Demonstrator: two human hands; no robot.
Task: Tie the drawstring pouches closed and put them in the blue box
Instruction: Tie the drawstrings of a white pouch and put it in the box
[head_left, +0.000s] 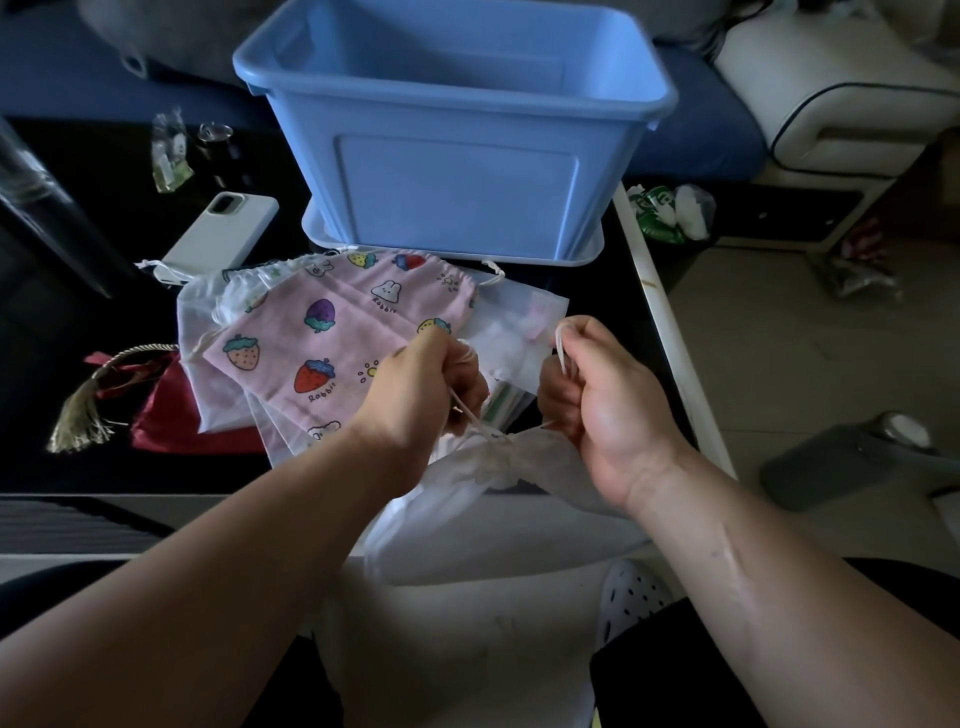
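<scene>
The hands are both fisted; the left hand (434, 387) curls round one cord end and the right hand (597, 395) round a looped drawstring (562, 347), drawn apart over the gathered neck of a white pouch (498, 499) just below them; beyond the knuckles lies a pink strawberry-print pouch (332, 332) on the worktop (62, 467); farther ahead stands the blue box (457, 156).
</scene>
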